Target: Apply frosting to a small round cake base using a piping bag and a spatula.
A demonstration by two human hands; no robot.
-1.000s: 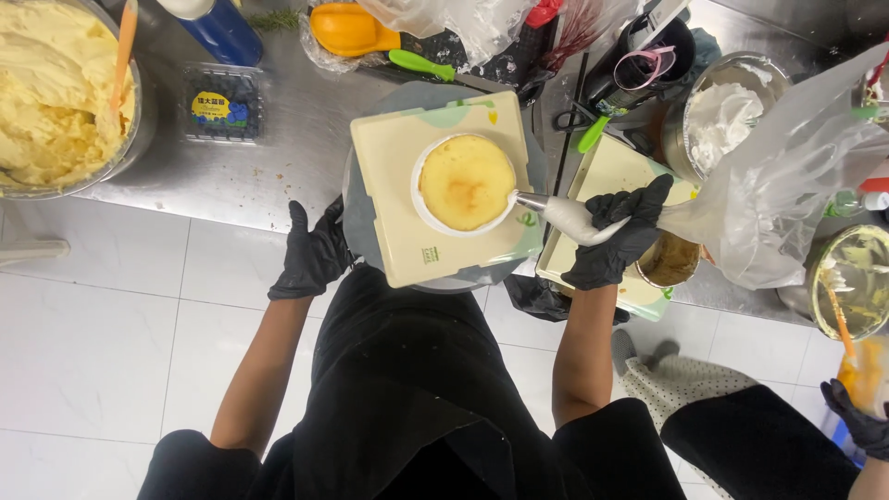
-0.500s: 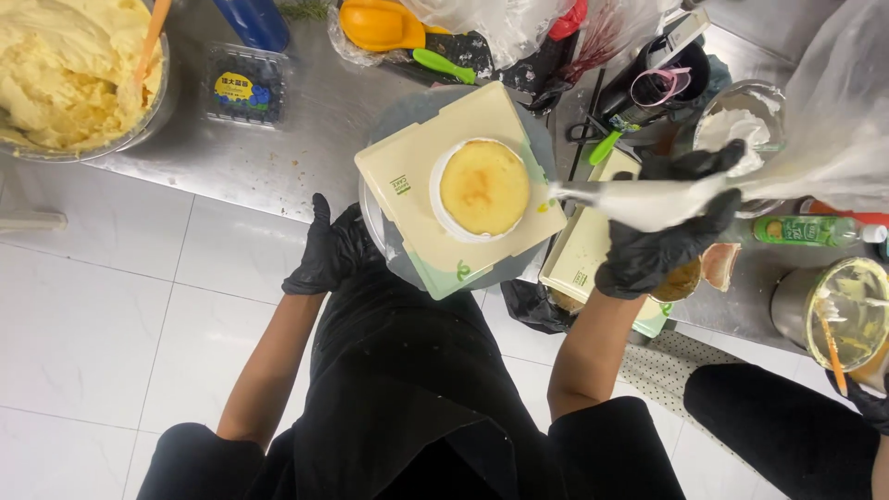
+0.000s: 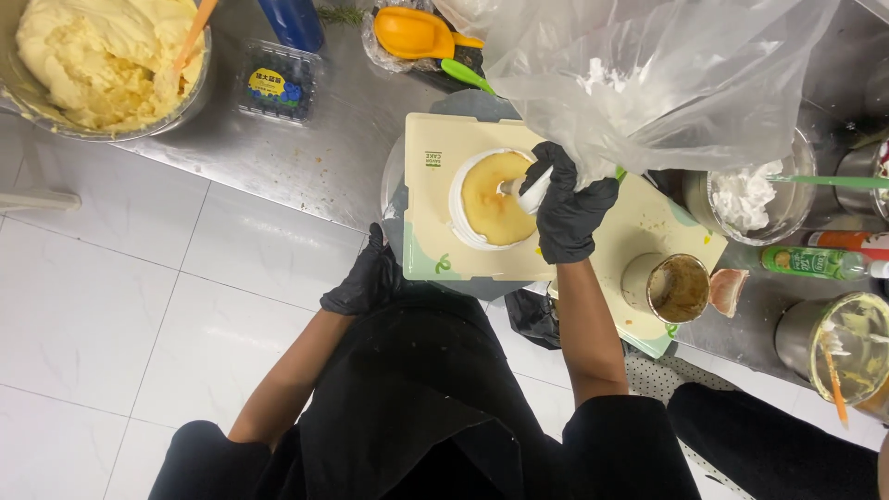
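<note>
A clear piping bag [image 3: 648,83] is held slanted above a cream board [image 3: 648,231], its tip pointing down-left at a round yellow cake [image 3: 486,199] on the board. The right hand [image 3: 567,208], gloved black, is clamped around the bag's neck. The left hand [image 3: 364,278], fingers curled, is rested at the board's left edge.

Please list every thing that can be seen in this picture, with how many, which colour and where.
cake: 1, yellow, on the cream board, centre
board: 1, cream, on the steel counter
piping bag: 1, clear, white cream inside, above the cake
batter bowl: 1, pale yellow batter, top left
blueberry box: 1, clear, on the counter near the batter bowl
cream bowl: 1, white cream, right
tin: 1, brown inside, right of the board
left hand: black glove, at the counter edge
right hand: black glove, gripping the piping bag
</note>
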